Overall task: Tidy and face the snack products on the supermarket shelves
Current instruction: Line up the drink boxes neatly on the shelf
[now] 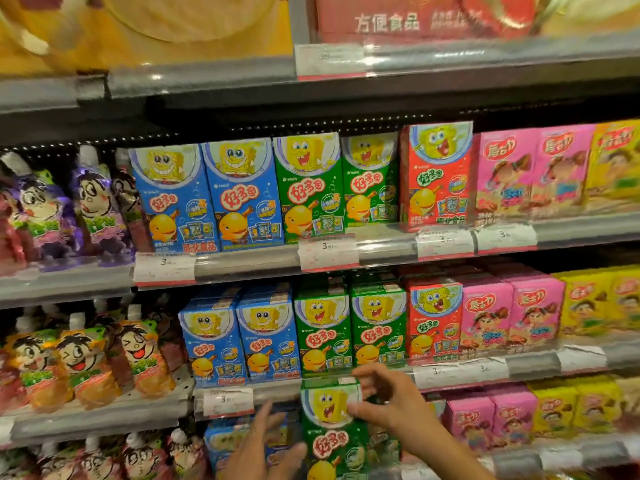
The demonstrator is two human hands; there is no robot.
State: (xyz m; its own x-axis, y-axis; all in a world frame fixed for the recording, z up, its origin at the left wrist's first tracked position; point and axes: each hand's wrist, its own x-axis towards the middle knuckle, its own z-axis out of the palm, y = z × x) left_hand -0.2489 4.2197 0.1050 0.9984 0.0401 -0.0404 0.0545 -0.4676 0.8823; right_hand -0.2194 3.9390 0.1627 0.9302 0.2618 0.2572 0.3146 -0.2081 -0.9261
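A green cartoon snack box stands out in front of the lowest shelf row, face towards me. My right hand grips its upper right corner, thumb on the front and fingers curled over the top. My left hand is spread with straight fingers just left of the box, its thumb at the box's left edge. Blue boxes sit behind my left hand, partly hidden. On the shelf above stand matching blue boxes, green boxes and a red box.
Pink boxes and yellow boxes fill the lowest row to the right. Cartoon drink pouches crowd the left side of every shelf. Price-tag rails run along each shelf edge. A higher shelf holds more blue, green, red, pink boxes.
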